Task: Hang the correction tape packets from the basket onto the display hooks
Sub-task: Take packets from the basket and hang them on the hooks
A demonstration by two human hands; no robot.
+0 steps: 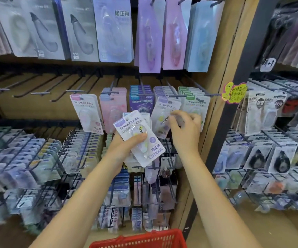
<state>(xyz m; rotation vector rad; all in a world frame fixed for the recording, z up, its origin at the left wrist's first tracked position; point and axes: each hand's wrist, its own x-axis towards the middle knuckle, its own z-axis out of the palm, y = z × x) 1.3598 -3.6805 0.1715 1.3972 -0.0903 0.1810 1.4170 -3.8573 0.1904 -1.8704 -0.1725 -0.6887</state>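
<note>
I note wooden pegboard shelving, red basket at six o'clock; left hand grips packets, right hand pinches a hanging packet.

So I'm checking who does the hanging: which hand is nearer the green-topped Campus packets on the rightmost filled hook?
Right. The right hand reaches up beside the green-topped Campus packets, fingers overlapping them. The left hand sits lower and further left, holding a stack of white packets.

Correction tape packets held before the hooks
A tilted stack of white-and-lilac carded blister packets is gripped above the red plastic mesh basket.
</note>
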